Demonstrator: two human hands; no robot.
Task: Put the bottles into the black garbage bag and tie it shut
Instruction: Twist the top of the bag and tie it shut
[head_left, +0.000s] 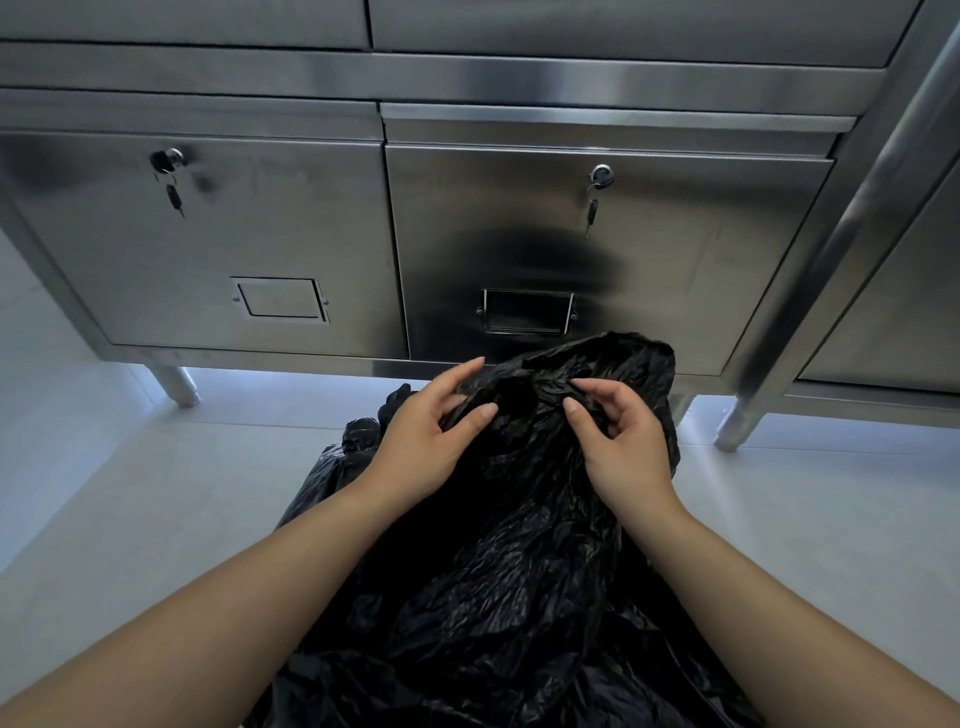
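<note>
The black garbage bag (519, 561) lies crumpled on the pale floor in front of me, its gathered top bunched between my hands. My left hand (426, 441) grips the plastic on the left of the bunch, thumb pressed into it. On the right side, my right hand (618, 441) pinches the twisted plastic at the knot with thumb and fingertips. No bottles are visible; whatever the bag holds is hidden by the plastic.
A stainless steel cabinet (249, 234) with two locked doors and hanging keys stands right behind the bag on short round legs (176, 387). A second steel unit (883, 291) stands at the right. Pale tiled floor (130, 493) surrounds the bag.
</note>
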